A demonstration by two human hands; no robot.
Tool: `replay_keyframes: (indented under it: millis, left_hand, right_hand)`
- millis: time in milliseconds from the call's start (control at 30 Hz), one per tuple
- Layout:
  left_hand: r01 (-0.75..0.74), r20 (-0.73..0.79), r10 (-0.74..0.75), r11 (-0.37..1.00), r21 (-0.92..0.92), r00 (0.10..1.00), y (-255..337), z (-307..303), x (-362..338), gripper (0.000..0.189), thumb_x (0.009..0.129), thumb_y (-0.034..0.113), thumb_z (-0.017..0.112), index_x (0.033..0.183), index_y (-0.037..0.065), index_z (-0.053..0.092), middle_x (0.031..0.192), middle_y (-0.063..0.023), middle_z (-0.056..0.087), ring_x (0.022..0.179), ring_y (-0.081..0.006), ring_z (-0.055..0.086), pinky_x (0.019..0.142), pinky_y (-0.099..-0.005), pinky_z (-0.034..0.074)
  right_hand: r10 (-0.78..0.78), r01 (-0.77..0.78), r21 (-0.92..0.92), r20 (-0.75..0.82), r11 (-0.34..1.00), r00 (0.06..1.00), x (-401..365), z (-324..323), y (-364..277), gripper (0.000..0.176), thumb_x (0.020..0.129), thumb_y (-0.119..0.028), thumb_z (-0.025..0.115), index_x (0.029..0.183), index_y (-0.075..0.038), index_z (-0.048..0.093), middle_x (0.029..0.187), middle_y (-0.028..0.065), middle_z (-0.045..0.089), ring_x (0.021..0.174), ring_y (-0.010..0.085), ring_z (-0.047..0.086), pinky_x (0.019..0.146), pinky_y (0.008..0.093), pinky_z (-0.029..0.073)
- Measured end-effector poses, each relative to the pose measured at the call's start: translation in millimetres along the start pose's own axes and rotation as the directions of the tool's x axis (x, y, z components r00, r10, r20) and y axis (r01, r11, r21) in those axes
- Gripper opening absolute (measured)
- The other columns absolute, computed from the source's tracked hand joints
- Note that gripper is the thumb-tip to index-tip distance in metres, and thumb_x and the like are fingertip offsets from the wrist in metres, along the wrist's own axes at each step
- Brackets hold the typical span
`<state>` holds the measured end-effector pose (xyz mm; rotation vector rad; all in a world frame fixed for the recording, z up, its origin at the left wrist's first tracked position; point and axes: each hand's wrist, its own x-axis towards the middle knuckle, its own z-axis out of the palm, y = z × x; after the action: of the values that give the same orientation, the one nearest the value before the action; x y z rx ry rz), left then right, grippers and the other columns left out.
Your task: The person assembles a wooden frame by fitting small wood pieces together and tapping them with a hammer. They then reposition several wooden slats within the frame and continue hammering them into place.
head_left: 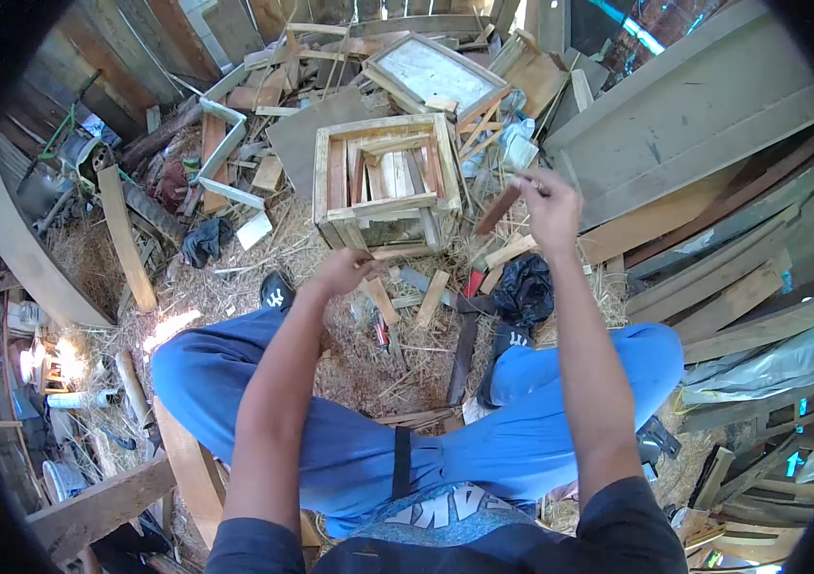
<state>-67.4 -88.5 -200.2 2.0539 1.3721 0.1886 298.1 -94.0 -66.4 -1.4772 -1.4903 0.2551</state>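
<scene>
Nearest, your left hand [345, 271] is curled; can't tell if that grip holds anything. Farther out, your right hand [552, 206] pinches a brown wood strip [497, 212], just right of the wooden frame [383, 206]. Probably piece-handling; next move calls for a steady pinch.

The head-worn camera looked forward and down over the person's blue trousers [349, 469], near the left hand [342, 272] and right hand [550, 206], its wide view reaching the plank wall [105, 53]
</scene>
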Motion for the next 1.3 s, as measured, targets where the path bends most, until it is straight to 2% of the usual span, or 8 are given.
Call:
replay_keyframes:
  millis: [133, 200, 267, 433, 600, 700, 1133, 1300]
  left_hand:
    - [-0.031, 0.038, 0.027, 0.993, 0.115, 0.999, -11, -65, -9, 0.038, 0.095, 0.040, 0.068, 0.114, 0.008, 0.076, 0.103, -0.0219, 0.075, 0.100, -0.0402, 0.071, 0.091, -0.0463, 0.055]
    - [0.034, 0.108, -0.058, 0.977, 0.212, 0.992, 2, -111, -13, 0.041, 0.095, 0.040, 0.067, 0.119, 0.008, 0.073, 0.106, -0.0219, 0.074, 0.101, -0.0388, 0.071, 0.091, -0.0451, 0.055]
    - [0.074, 0.130, -0.127, 0.934, 0.349, 0.983, 23, -152, -22, 0.043, 0.095, 0.037, 0.067, 0.126, 0.007, 0.070, 0.108, -0.0224, 0.074, 0.101, -0.0380, 0.071, 0.089, -0.0450, 0.055]
    - [-0.001, 0.006, -0.001, 0.946, 0.323, 1.000, 27, -187, -9, 0.035, 0.096, 0.026, 0.066, 0.125, 0.006, 0.070, 0.106, -0.0182, 0.075, 0.096, -0.0354, 0.072, 0.087, -0.0423, 0.056]
    - [-0.045, -0.043, 0.051, 0.992, 0.115, 0.998, 46, -164, 10, 0.030, 0.096, 0.020, 0.067, 0.122, 0.006, 0.070, 0.105, -0.0168, 0.075, 0.094, -0.0305, 0.073, 0.086, -0.0411, 0.056]
    - [-0.239, -0.041, 0.244, 0.967, 0.091, 0.969, 56, -152, 32, 0.027, 0.097, 0.017, 0.065, 0.121, 0.004, 0.070, 0.105, -0.0156, 0.075, 0.092, -0.0282, 0.073, 0.083, -0.0377, 0.058]
    - [-0.181, -0.110, 0.159, 0.952, -0.246, 0.981, 80, -86, 100, 0.042, 0.086, 0.023, 0.081, 0.123, 0.006, 0.071, 0.112, -0.0138, 0.076, 0.096, -0.0236, 0.074, 0.086, -0.0372, 0.058]
    - [-0.176, 0.014, 0.186, 0.949, -0.262, 0.982, 89, -78, 106, 0.040, 0.084, 0.019, 0.082, 0.119, 0.003, 0.071, 0.107, -0.0143, 0.076, 0.095, -0.0237, 0.075, 0.086, -0.0375, 0.058]
  right_hand:
    - [0.072, -0.115, 0.358, 0.130, 0.927, 0.989, 40, -7, -32, 0.017, 0.088, -0.003, 0.075, 0.105, 0.002, 0.076, 0.095, 0.0121, 0.075, 0.076, 0.0155, 0.073, 0.067, 0.0314, 0.057]
    - [0.005, -0.069, 0.356, 0.178, 0.932, 0.984, 52, -11, -51, 0.020, 0.088, -0.004, 0.076, 0.107, 0.002, 0.075, 0.100, 0.0117, 0.075, 0.083, 0.0175, 0.074, 0.072, 0.0323, 0.058]
    - [-0.259, 0.198, 0.242, 0.257, 0.950, 0.931, 59, -9, -66, 0.021, 0.088, -0.004, 0.075, 0.109, 0.002, 0.074, 0.105, 0.0114, 0.075, 0.090, 0.0191, 0.074, 0.078, 0.0325, 0.059]
    - [-0.234, 0.149, 0.222, 0.427, 0.964, 0.873, 64, 20, -69, 0.023, 0.092, -0.005, 0.072, 0.114, -0.001, 0.073, 0.120, 0.0125, 0.074, 0.107, 0.0234, 0.071, 0.094, 0.0345, 0.055]
    - [-0.278, 0.262, 0.104, 0.496, 0.959, 0.823, 69, 38, -70, 0.023, 0.094, -0.004, 0.068, 0.117, -0.001, 0.072, 0.124, 0.0171, 0.071, 0.113, 0.0318, 0.070, 0.099, 0.0395, 0.054]
    - [-0.334, 0.336, 0.089, 0.499, 0.938, 0.799, 75, 47, -66, 0.024, 0.094, -0.004, 0.067, 0.118, -0.002, 0.072, 0.125, 0.0167, 0.071, 0.113, 0.0317, 0.069, 0.099, 0.0396, 0.054]
    - [-0.335, 0.392, 0.069, 0.664, 0.917, 0.668, 107, 70, -72, 0.023, 0.091, -0.001, 0.066, 0.113, 0.001, 0.072, 0.125, 0.0170, 0.070, 0.114, 0.0373, 0.067, 0.099, 0.0446, 0.053]
    - [-0.321, 0.379, 0.054, 0.650, 0.924, 0.689, 109, 72, -67, 0.022, 0.091, -0.001, 0.065, 0.112, 0.002, 0.072, 0.125, 0.0174, 0.070, 0.115, 0.0377, 0.066, 0.099, 0.0455, 0.053]
